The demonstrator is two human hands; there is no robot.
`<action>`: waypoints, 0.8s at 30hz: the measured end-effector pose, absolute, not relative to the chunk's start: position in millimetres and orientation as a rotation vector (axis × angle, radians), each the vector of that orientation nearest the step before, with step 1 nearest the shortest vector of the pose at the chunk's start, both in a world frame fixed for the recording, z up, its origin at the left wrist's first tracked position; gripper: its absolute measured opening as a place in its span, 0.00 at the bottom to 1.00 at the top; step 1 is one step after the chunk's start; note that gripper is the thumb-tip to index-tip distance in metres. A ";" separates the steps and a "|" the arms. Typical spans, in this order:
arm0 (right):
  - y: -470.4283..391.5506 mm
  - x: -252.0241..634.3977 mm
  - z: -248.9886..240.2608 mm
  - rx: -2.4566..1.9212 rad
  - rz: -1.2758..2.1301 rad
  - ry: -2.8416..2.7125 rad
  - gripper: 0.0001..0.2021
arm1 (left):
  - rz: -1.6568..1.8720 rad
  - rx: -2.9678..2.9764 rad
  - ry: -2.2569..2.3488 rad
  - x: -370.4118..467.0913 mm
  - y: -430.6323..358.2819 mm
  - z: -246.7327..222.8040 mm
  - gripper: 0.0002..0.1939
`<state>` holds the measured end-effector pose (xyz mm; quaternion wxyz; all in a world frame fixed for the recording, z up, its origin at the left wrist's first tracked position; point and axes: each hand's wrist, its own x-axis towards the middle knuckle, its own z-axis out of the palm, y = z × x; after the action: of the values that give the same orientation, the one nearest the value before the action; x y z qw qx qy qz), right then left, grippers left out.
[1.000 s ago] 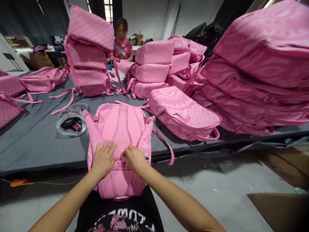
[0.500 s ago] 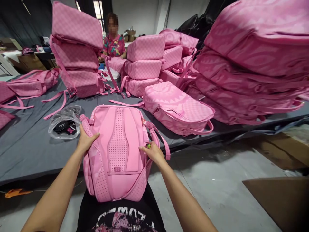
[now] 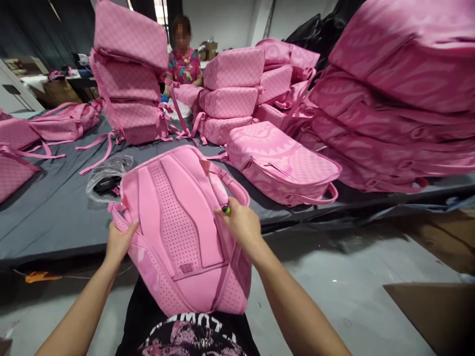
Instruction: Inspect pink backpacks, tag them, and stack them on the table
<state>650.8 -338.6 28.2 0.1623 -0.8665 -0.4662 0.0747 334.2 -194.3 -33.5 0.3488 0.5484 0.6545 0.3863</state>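
A pink backpack (image 3: pixel 185 217) leans between the table edge and my lap, its padded, perforated back panel facing me and its top tilted to the left. My left hand (image 3: pixel 121 240) grips its left side by the shoulder strap. On the right side, my right hand (image 3: pixel 241 222) is closed on the backpack's edge and strap, with a small green and black object (image 3: pixel 226 210) showing between the fingers. Just behind the backpack, a clear plastic bag (image 3: pixel 107 180) with black tags inside lies on the table.
The grey-covered table (image 3: pixel 74 212) bears a lying pink backpack (image 3: pixel 284 160), a left stack (image 3: pixel 129 81), a middle stack (image 3: pixel 233 91) and a tall right stack (image 3: pixel 401 109). A person (image 3: pixel 183 64) is behind the table. Cardboard (image 3: pixel 430 311) lies at lower right.
The backpack has turned anticlockwise, its top swinging left. My left hand has moved down and left with it, and my right hand slightly up. The view has shifted a little.
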 end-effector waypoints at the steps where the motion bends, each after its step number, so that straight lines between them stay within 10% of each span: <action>1: -332.7 649.1 17.7 -2.511 0.225 -1.341 0.14 | 1.039 1.552 1.779 333.5 -197.5 -33.0 0.48; 9: -329.8 631.9 -6.3 -2.516 0.084 -1.424 0.18 | 0.751 3.200 0.468 453.2 -187.3 21.8 0.17; 18: -321.4 644.4 -26.5 -2.538 0.207 -1.420 0.18 | 0.204 3.377 -0.027 548.1 -134.6 27.5 0.22; 24: -319.5 652.4 -29.8 -2.529 0.259 -1.447 0.19 | 0.438 3.360 0.402 524.1 -69.1 71.3 0.27</action>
<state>652.4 -319.5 -29.8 0.1079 -0.8595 -0.4918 0.0880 524.1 -69.1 71.3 -0.1348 0.9757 0.1167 0.1273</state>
